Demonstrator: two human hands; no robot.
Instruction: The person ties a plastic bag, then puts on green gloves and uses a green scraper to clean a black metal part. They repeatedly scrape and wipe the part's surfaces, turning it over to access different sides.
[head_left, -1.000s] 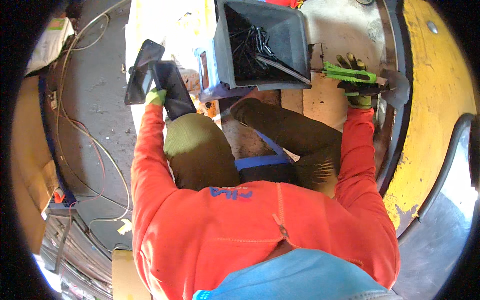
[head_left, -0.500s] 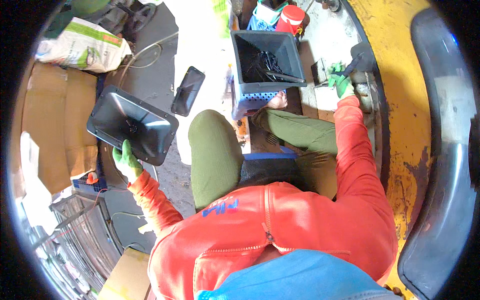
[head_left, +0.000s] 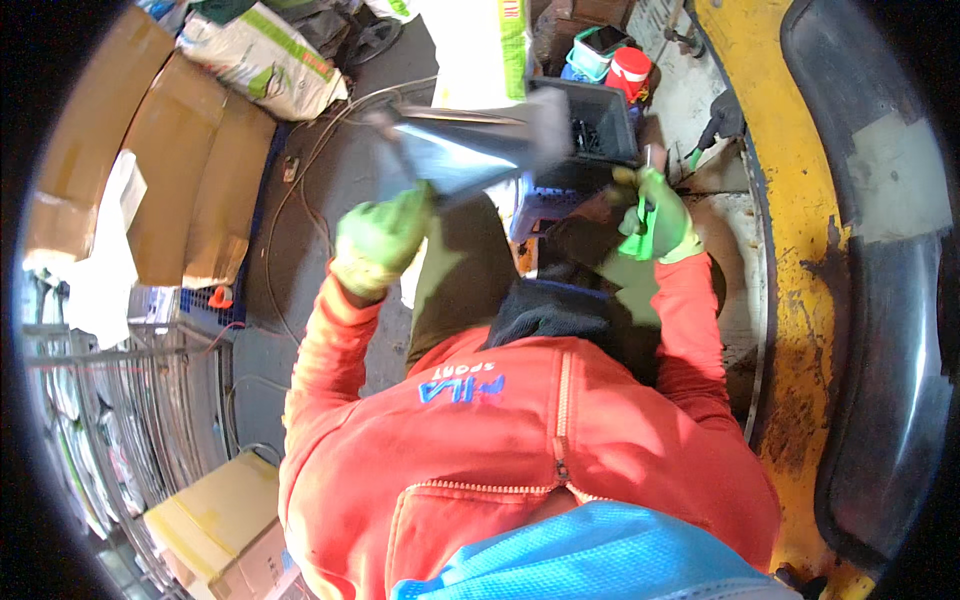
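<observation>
My left hand [head_left: 385,240], in a green glove, is closed on the near edge of a black plastic tray-like part [head_left: 460,160]. The part is tilted above my left knee and smeared by motion, with light glaring off its face. My right hand [head_left: 662,215], also gloved, is closed around a small tool with a bright green handle [head_left: 640,232]. A pale tip sticks up beyond its fingers; the blur hides its exact kind. A black bin [head_left: 625,125] with dark pieces inside stands just beyond both hands, partly covered by the tray part.
A blue basket [head_left: 530,205] sits under the bin. A red-lidded jug [head_left: 630,68] and a teal container [head_left: 590,62] stand behind it. Yellow metal framing [head_left: 795,300] borders my right. Cardboard boxes [head_left: 165,150], a sack [head_left: 265,60] and a floor hose [head_left: 285,195] are at left.
My left hand has brought the black tray part from the far left toward the middle. My right hand has drawn back from the right side and now holds the green-handled tool. The view has shifted.
</observation>
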